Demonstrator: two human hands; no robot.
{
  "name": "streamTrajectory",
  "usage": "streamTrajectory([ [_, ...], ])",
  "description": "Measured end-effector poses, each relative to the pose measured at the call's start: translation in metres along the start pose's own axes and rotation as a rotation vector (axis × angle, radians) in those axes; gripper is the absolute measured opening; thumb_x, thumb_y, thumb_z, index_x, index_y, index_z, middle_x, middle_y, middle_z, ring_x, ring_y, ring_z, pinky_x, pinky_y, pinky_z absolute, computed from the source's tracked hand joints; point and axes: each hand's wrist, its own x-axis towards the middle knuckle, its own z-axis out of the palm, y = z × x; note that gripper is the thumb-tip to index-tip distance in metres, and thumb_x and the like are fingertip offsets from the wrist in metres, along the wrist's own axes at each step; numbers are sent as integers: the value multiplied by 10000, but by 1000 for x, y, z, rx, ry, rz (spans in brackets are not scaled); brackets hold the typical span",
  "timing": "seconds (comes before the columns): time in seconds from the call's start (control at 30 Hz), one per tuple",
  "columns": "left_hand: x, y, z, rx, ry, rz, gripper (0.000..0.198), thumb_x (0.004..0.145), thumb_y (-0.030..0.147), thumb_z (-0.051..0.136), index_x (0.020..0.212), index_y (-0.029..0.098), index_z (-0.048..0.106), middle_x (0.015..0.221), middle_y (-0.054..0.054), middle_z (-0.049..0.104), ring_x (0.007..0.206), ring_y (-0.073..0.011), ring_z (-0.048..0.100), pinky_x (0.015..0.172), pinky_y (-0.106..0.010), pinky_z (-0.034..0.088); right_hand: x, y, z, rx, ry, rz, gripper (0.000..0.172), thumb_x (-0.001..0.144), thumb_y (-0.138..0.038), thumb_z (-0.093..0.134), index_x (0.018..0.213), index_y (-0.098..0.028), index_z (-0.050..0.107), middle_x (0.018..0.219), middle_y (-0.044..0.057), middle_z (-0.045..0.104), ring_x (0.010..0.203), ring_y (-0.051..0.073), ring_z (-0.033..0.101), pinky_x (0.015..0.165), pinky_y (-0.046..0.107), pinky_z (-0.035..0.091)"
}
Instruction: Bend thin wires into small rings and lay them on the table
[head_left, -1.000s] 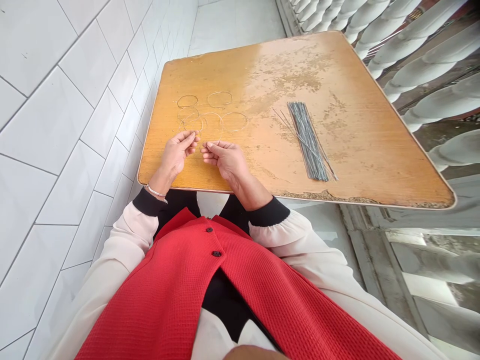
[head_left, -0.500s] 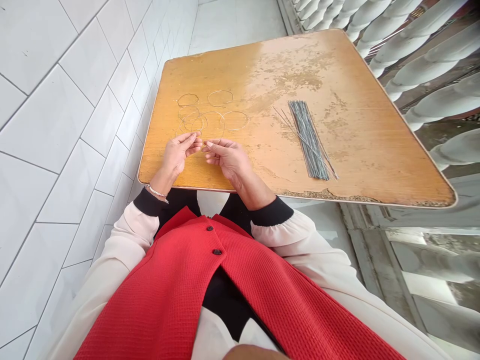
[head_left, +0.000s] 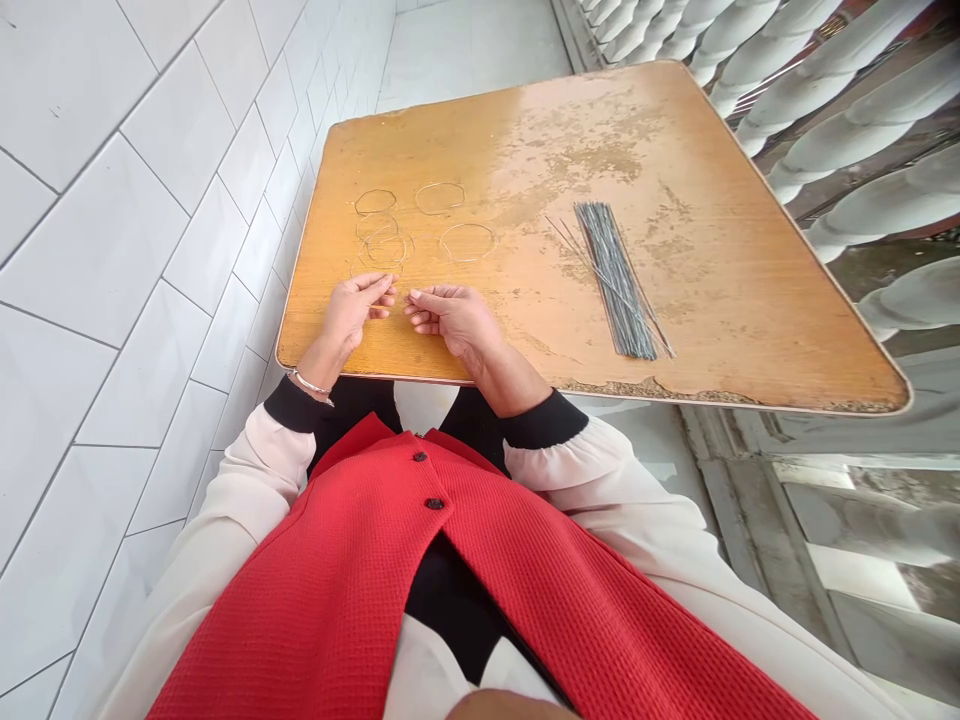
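Note:
Near the front left of the table, my left hand (head_left: 355,310) is closed in a pinch, thumb against fingertips. Just to its right, my right hand (head_left: 453,318) pinches the same way, a small gap between the two. A thin wire is held between them; its outline hardly shows against the wood. Beyond my hands lie several thin wire rings, among them a dark ring (head_left: 376,191), a paler ring (head_left: 463,206) and another ring (head_left: 496,241). Some rings overlap close to my left fingertips.
A bundle of straight grey wires (head_left: 616,285) lies right of my hands, a few strands crossing over it. The worn wooden table (head_left: 750,300) has a chipped front edge. A white tiled wall (head_left: 180,180) stands at the left, a white balustrade (head_left: 847,170) at the right.
The wire loop that stood out above my fingers is no longer clearly visible. Both hands have shifted slightly, with a little more gap between the fingertips. Rings and bundle lie as before.

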Motion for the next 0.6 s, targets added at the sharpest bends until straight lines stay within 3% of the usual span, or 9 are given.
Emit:
streamTrajectory([
  [0.17, 8, 2, -6, 134, 18, 39, 77, 890, 126, 697, 813, 132, 705, 653, 38, 611, 552, -27, 556, 541, -162, 429, 0, -5, -6, -59, -41, 68, 150, 881, -106, 702, 733, -121, 713, 610, 22, 696, 456, 49, 574, 428, 125, 481],
  [0.27, 9, 2, -9, 190, 21, 47, 116, 887, 96, 679, 778, 133, 682, 640, 28, 622, 557, -35, 573, 539, -166, 424, 1, -6, -18, -81, 20, 39, 56, 832, -83, 713, 828, -137, 700, 620, 13, 698, 459, 58, 568, 424, 136, 463],
  [0.43, 11, -2, -10, 254, 27, 40, 152, 861, 31, 647, 754, 138, 657, 635, 27, 618, 520, -32, 549, 508, -177, 380, 8, 0, -46, -248, 207, -160, 251, 770, -107, 707, 995, -200, 643, 657, -33, 666, 502, 97, 563, 430, 195, 423],
  [0.6, 16, -9, -15, 446, 39, 40, 58, 867, 108, 675, 866, 159, 646, 664, 24, 609, 555, -74, 562, 540, -219, 385, 16, 10, -63, -610, 246, -425, 198, 756, -168, 673, 949, -209, 694, 692, -14, 649, 585, 135, 579, 593, 295, 512],
])
